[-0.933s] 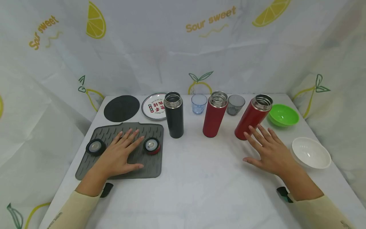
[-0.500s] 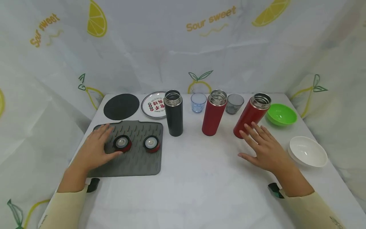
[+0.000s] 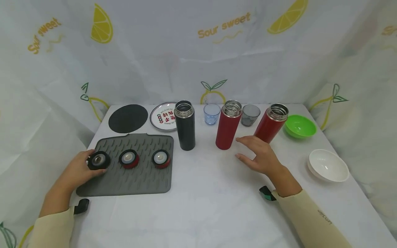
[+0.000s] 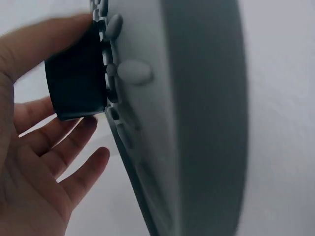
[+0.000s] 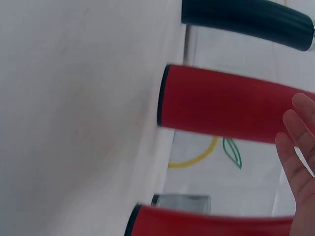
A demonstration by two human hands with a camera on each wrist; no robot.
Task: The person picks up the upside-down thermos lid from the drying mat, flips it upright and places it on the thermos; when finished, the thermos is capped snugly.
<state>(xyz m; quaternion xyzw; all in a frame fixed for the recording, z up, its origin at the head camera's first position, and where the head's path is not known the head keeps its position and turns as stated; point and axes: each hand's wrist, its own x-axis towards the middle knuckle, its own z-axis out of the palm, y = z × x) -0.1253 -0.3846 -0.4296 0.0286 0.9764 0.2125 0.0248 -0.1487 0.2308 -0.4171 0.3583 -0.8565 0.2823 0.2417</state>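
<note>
My left hand is at the left edge of the grey drying mat. Its thumb and fingers curve round a black bottle lid, which sits on the mat; the left wrist view shows the same lid between them. Two red-and-black lids, one in the mat's middle and one at its right, stand beside it. With fingers spread and nothing held, my right hand is between an upright, uncapped red bottle and a second red bottle, whose lower part it hides.
An uncapped black bottle stands right of the mat. Behind are a black round mat, a printed plate, a blue glass and a grey glass. Green and white bowls sit at the right.
My left hand has moved left off the mat's middle, to the black lid at the left. My right hand has moved left, toward the middle bottle. The view has shifted slightly.
</note>
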